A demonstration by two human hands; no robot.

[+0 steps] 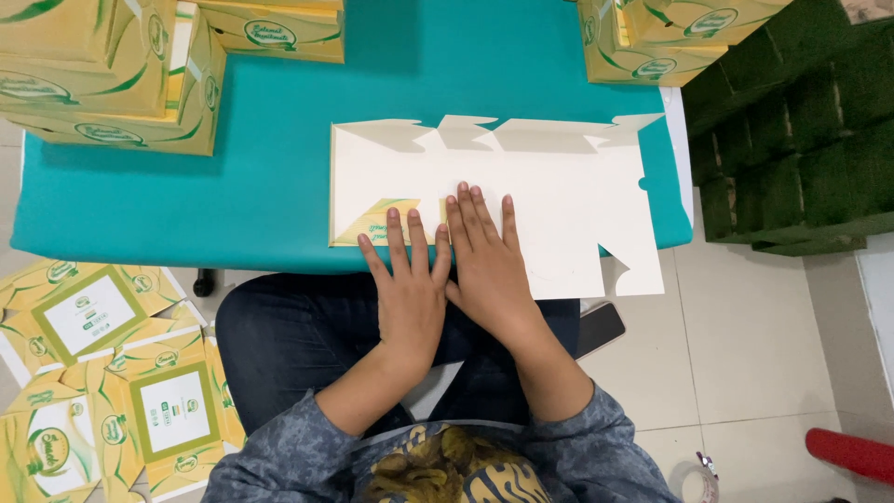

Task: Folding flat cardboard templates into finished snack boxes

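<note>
Cardboard box blank (521, 186), unfolded and plain side up, lies flat at the near edge of the teal desk (186, 186), its lower right flaps hanging past the edge over the person's lap. Both hands rest on it side by side, palms down and fingers spread flat: the left hand (410, 289) covers the folded-over printed flap (377, 224) at the lower left, and the right hand (489, 270) presses the panel just beside it; neither grips anything. To crease well, I judge the pressure should run evenly along the fold line, with the blank kept square against the desk edge so it does not skew. The crease itself is hidden under the palms, so its straightness cannot be told. Finished yellow boxes (112, 74) at the desk's far corners are cut off by the frame, as are the printed blanks (102, 373) on the floor.
</note>
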